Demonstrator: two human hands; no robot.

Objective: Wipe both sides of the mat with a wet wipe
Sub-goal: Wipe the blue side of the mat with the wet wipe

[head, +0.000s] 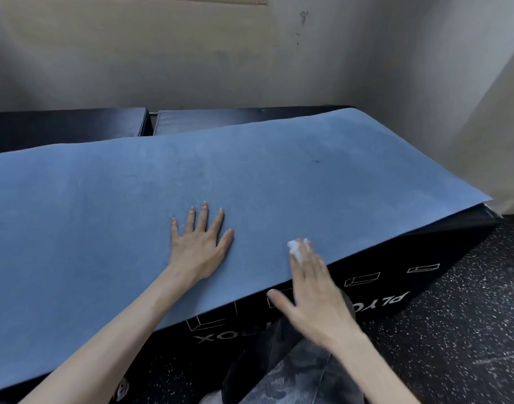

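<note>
Lying flat across the top of a long black padded box (381, 287), the blue rectangular foam mat (250, 182) covers nearly all of that surface, its near edge overhanging the box front slightly and its right corner jutting past the box end. The left hand (198, 243) is pressed palm-down on the mat near the middle, its fingers (203, 217) straight and spread, with nothing held. The right hand (311, 290) is laid over the mat's near edge, and a small crumpled white wet wipe (296, 247) is trapped under its extended fingers (303, 258) against the mat surface; the thumb is stretched out to the left, apart from the wipe. Motion blur is seen on the right fingertips, so the exact grip on the wipe cannot be told.

White outline cube drawings and upside-down white lettering are printed on the box front. A second black padded box (66, 123) is set behind at the left, against a stained beige wall (191, 53). Black speckled rubber flooring (454, 330) is seen to the right and below. Grey camouflage-patterned trousers (287, 374) are visible between the forearms, close against the box front.
</note>
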